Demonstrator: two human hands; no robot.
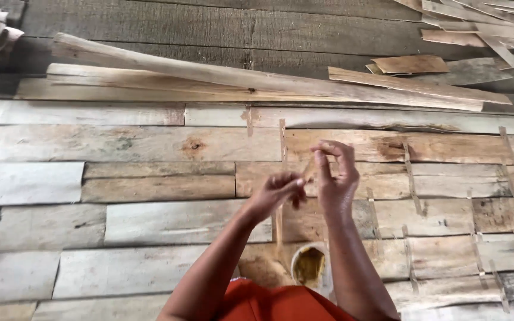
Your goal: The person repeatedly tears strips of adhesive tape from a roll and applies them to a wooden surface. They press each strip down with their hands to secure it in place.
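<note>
Pinching a thin strip between them at the centre of the frame, the left hand and right hand close their fingertips on it. Below sits a small white bowl of yellowish paste on the veneer sheets.

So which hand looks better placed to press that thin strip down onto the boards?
Probably the left hand: it pinches the thin strip lower, closer to the boards. The right hand grips the strip's upper part, higher above them.

Strip btw both grips motion-blurred; bowl partly behind right forearm (contents unclear).
</note>
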